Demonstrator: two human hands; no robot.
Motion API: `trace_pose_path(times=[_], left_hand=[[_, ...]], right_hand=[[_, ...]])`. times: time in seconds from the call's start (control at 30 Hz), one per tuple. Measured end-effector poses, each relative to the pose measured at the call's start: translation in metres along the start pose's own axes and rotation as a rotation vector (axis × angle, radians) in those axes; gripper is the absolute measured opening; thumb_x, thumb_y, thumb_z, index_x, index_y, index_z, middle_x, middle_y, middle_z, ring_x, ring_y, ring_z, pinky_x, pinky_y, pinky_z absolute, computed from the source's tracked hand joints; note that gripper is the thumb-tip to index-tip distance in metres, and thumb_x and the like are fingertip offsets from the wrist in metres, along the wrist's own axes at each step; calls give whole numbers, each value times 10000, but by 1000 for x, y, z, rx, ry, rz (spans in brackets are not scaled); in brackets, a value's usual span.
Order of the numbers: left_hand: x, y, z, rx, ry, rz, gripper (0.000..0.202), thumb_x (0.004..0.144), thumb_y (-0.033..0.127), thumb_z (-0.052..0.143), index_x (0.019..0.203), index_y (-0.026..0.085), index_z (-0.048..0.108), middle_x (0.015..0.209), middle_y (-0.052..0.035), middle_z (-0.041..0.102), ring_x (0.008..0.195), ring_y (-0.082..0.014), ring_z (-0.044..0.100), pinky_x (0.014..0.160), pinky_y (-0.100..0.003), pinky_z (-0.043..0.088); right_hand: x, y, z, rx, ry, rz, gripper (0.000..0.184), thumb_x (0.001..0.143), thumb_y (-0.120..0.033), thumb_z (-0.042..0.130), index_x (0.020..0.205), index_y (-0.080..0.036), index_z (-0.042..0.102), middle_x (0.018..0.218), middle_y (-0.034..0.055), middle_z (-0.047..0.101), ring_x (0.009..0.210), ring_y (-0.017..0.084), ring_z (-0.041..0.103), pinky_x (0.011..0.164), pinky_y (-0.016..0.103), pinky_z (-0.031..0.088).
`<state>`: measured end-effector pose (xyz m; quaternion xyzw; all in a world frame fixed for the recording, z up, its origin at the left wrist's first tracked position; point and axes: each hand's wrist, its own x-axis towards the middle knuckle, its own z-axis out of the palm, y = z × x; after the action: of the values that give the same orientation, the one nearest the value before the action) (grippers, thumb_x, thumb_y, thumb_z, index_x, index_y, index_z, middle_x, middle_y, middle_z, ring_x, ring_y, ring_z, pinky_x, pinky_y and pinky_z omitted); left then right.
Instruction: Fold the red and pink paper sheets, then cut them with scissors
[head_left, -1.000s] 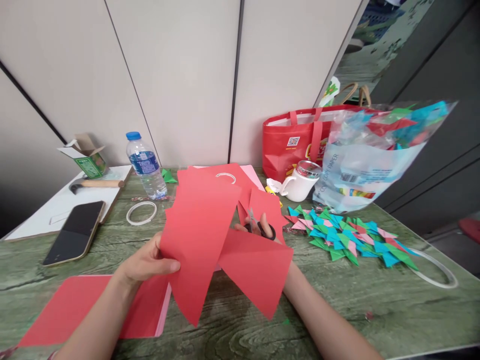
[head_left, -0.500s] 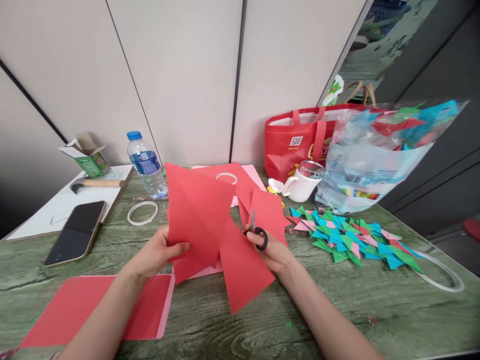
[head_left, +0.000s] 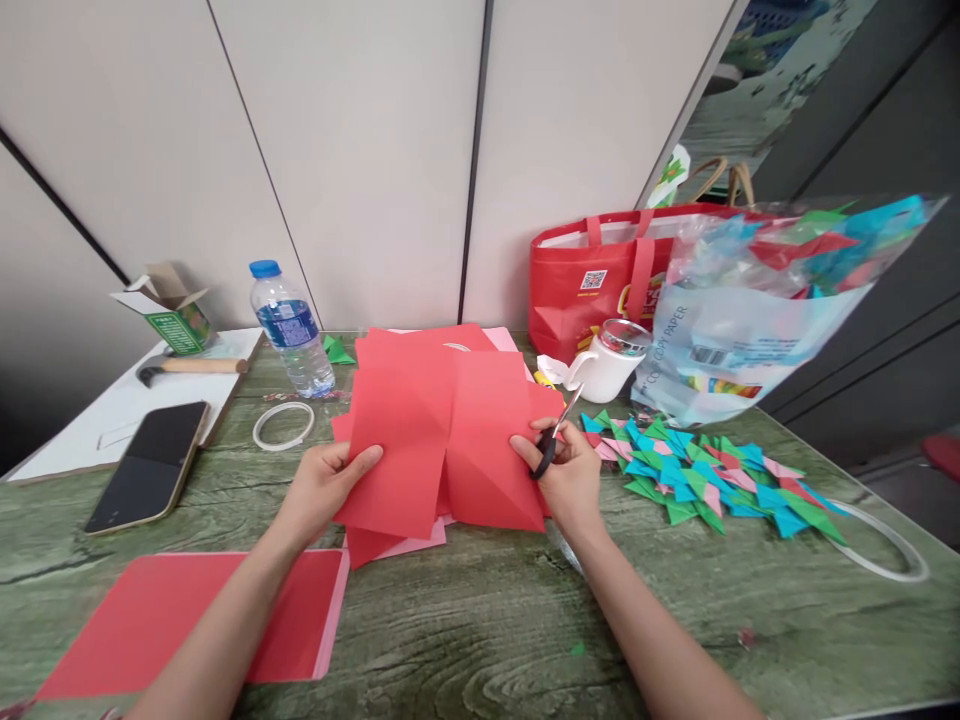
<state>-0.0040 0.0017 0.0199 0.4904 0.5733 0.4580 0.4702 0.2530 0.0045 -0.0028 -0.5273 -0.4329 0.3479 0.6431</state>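
Note:
Both my hands hold up a creased red paper sheet (head_left: 442, 440) over the green wood-grain table (head_left: 487, 640). My left hand (head_left: 324, 485) pinches its left edge, fingers closed on the paper. My right hand (head_left: 566, 475) grips the sheet's right edge and also holds small black-handled scissors (head_left: 553, 440), blades pointing up and to the right. More red and pink sheets (head_left: 420, 350) lie beneath and behind the held sheet.
A stack of red paper (head_left: 187, 620) lies at the near left. A phone (head_left: 150, 465), tape ring (head_left: 283, 424), water bottle (head_left: 291, 328), hammer (head_left: 191, 367) and small box (head_left: 171, 308) sit left. Folded coloured triangles (head_left: 697, 475), a white mug (head_left: 604, 365), plastic bag (head_left: 757, 310) and red tote (head_left: 600, 280) are right.
The red sheet, hanging tilted and partly folded before, has been opened out flatter and squared between both hands. My right hand came up to the sheet's right edge, scissors turned to point right.

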Motion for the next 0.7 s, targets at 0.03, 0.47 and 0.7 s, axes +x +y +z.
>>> trace_pose_path(times=[0.03, 0.47, 0.7], left_hand=[[1, 0, -1, -63, -15, -34, 324, 595, 459, 709, 649, 144, 659, 595, -30, 676, 557, -197, 631, 508, -300, 520], [-2, 2, 6, -327, -82, -30, 302, 635, 402, 702, 781, 150, 625, 745, -33, 704, 661, -193, 648, 622, -327, 530], [-5, 4, 9, -344, -98, -40, 339, 673, 399, 673, 921, 179, 603, 782, -20, 706, 682, -200, 652, 617, -322, 525]], right_hand=[[1, 2, -1, 14, 12, 5, 352, 561, -336, 757, 794, -181, 544, 603, -60, 488, 482, 75, 424, 453, 192, 321], [15, 15, -12, -18, 54, 6, 354, 605, -377, 716, 850, -191, 541, 604, -50, 505, 524, 104, 458, 494, 210, 339], [18, 14, -19, -583, 241, -228, 307, 677, -389, 630, 890, -193, 529, 869, 89, 630, 808, 253, 582, 715, 381, 425]])
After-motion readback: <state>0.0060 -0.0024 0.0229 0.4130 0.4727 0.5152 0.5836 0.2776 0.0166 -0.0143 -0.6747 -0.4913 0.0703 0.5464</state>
